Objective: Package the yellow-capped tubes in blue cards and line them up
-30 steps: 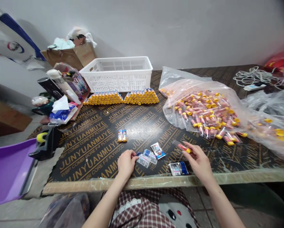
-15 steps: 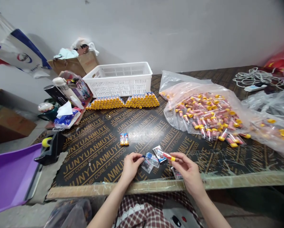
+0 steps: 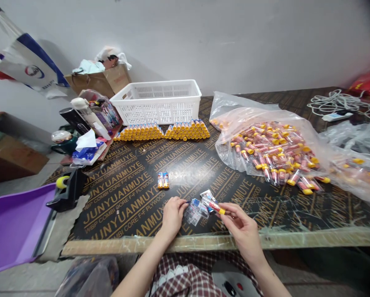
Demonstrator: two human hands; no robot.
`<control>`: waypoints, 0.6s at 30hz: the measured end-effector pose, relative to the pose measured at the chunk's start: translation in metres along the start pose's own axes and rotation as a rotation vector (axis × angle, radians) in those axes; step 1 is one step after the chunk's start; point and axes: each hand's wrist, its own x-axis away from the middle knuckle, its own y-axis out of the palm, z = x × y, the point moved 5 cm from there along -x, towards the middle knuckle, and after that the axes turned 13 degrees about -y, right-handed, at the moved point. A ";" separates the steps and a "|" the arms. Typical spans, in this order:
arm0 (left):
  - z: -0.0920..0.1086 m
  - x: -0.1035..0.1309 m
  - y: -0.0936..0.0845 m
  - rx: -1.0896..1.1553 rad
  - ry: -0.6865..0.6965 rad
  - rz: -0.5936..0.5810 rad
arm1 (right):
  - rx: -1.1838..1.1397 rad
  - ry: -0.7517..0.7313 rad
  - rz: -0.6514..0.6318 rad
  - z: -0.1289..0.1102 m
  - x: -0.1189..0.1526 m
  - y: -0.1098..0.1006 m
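My right hand (image 3: 242, 227) pinches a small clear tube (image 3: 213, 204) by its yellow-cap end, the tube pointing left and slightly up. Printed plastic pieces (image 3: 196, 211), clear with blue patches, lie just left of the tube. At their left edge the fingertips of my left hand (image 3: 173, 216) are pressed together on a printed plastic piece. Partly behind the tube is another printed piece (image 3: 207, 194) on the tabletop. Two labelled tubes (image 3: 163, 180) lie side by side beyond my left hand.
A stack of yellow-capped tubes (image 3: 141, 133) stretches before a white plastic basket (image 3: 155, 107). On the right, a clear bag (image 3: 231, 154) spills many pink-filled tubes. A black tape dispenser (image 3: 72, 189) sits at the left edge, beside a purple dustpan-like tray (image 3: 14, 231).
My right hand has moved a little left and down with the tube, bringing it closer to the printed plastic pieces. The left hand keeps its pinch.
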 end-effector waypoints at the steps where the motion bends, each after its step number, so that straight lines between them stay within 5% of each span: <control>1: -0.001 0.001 0.001 -0.066 0.022 0.010 | 0.000 0.000 -0.002 0.000 0.000 0.000; 6: -0.002 0.006 0.006 -0.264 0.109 0.019 | 0.011 -0.010 0.007 0.003 0.001 -0.001; 10: 0.008 0.011 0.000 -0.173 0.207 0.069 | 0.007 -0.013 0.006 0.005 0.002 0.001; 18: -0.009 -0.002 0.001 0.801 -0.346 -0.099 | 0.047 -0.052 0.012 -0.002 0.005 0.006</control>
